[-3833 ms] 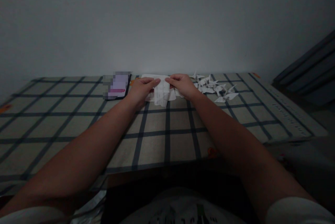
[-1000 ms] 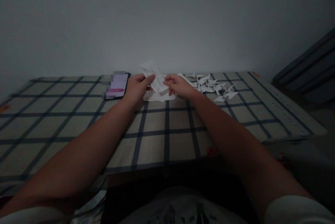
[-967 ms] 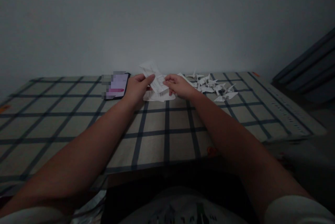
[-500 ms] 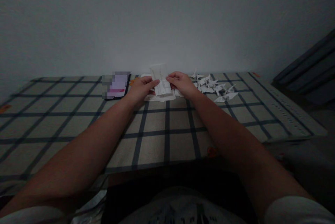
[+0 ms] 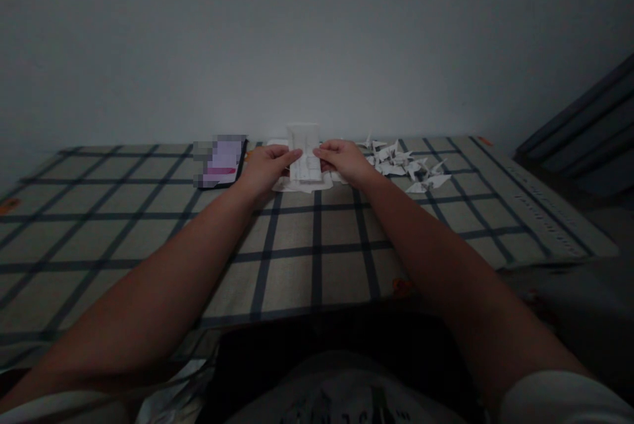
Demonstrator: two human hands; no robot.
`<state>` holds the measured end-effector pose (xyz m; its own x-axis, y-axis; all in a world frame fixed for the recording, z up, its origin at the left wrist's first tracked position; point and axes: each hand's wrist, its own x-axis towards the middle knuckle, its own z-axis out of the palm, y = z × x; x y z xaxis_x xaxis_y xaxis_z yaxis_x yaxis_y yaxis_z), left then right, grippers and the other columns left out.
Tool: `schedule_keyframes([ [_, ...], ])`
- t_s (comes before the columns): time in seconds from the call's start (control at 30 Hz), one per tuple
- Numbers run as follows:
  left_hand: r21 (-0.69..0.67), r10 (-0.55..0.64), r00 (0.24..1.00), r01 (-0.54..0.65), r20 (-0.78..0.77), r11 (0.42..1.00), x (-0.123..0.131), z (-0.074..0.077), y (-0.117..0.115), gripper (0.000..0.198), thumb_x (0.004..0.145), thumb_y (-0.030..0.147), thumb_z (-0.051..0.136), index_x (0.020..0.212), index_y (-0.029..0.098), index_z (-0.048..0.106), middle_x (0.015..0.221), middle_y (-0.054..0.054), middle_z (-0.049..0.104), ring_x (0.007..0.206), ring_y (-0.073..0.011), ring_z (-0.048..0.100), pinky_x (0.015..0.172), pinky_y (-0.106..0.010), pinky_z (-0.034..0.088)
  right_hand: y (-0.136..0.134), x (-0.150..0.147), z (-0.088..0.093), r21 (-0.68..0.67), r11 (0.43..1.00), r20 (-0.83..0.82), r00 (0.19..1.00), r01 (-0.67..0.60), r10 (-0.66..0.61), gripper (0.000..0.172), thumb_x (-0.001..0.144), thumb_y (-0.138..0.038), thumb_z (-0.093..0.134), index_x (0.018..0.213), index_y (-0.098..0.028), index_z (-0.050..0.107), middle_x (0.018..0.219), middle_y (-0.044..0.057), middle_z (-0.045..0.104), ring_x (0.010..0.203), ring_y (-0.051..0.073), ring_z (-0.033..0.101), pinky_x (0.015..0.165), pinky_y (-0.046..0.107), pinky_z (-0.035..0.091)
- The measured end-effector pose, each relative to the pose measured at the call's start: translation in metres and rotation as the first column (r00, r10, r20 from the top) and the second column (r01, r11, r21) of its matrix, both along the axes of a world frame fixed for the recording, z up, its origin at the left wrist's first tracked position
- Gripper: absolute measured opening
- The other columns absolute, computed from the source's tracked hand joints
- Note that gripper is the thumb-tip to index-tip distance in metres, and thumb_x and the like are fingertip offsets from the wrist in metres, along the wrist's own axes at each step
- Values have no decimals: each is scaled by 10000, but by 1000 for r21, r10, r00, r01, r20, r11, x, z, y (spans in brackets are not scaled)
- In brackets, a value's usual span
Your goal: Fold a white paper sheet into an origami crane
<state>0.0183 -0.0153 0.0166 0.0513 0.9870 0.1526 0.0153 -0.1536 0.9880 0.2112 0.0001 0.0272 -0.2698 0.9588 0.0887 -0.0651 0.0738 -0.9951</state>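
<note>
Paper [image 5: 306,154], white, creased, apparently folded.

on the table [image 5: 297,232] before you, a phone [image 5: 221,163] lies left of your paper [image 5: 305,160], birds [image 5: 396,161] right.

1. Left sleeve [image 5: 64,407] and right sleeve [image 5: 559,397]: short, pale, plain; rounded cuffs; forearms [image 5: 168,272] and fingers [image 5: 292,157] bare;
2. Shirt [image 5: 337,374]: greyish white, dimly lit;
3. Shirt print [image 5: 356,415]: dark lettering, cut off, unreadable; dark green upright mark [image 5: 380,404] among it.
</note>
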Motion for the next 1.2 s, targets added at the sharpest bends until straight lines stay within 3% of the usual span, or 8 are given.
schedule_keyframes([
  [0.13,-20,-19,1000,19,-4,1000,2,4,-3,322,654,433,862,656,172,673,625,-16,671,507,-115,568,482,-233,427,2,0,-3,6,999,-25,999,-45,45,194,926,-157,675,735,-160,640,681,-18,651,623,84,614,653,212,548],
  [0.27,-24,-27,998,26,-51,999,2,6,-6,314,676,394,842,623,166,634,561,8,608,461,-90,507,460,-221,382,3,0,-4,41,999,-14,1000,-9,9,249,924,-167,693,697,-164,590,628,-50,598,579,68,583,607,190,520],
  [0.47,-63,-69,998,69,-8,996,1,3,-5,274,665,368,839,688,152,672,635,-16,669,521,-112,579,500,-227,428,-1,-2,1,75,997,37,999,9,-12,310,945,-127,658,654,-160,556,584,-61,564,519,49,521,568,176,475],
  [0.67,-60,-35,999,36,18,998,0,0,-1,300,646,383,859,663,157,663,614,-10,648,500,-101,546,471,-218,379,2,-2,-2,70,998,-1,1000,-1,1,265,945,-161,668,690,-160,596,619,-38,609,562,66,578,588,181,502],
  [0.83,-8,7,1000,-7,21,1000,-1,-2,3,357,639,440,877,695,151,676,656,-28,683,532,-120,580,502,-237,424,4,1,-6,-21,998,-69,996,-56,54,80,902,-113,687,842,-159,660,724,-12,687,637,93,650,653,214,563],
  [1.03,15,-16,996,15,86,1000,0,-1,1,285,665,374,851,792,154,720,733,-26,716,601,-135,629,572,-249,489,7,2,-8,-7,998,-137,988,-68,66,125,895,-91,647,979,-179,677,795,-9,707,692,103,668,706,234,579],
  [1.2,-40,-36,991,42,130,998,1,3,2,248,685,236,717,909,152,783,830,-55,758,700,-162,679,551,-231,498,10,1,-9,98,995,-46,999,-5,10,153,889,-81,574,894,-176,693,783,-10,689,688,95,633,685,220,550],
])
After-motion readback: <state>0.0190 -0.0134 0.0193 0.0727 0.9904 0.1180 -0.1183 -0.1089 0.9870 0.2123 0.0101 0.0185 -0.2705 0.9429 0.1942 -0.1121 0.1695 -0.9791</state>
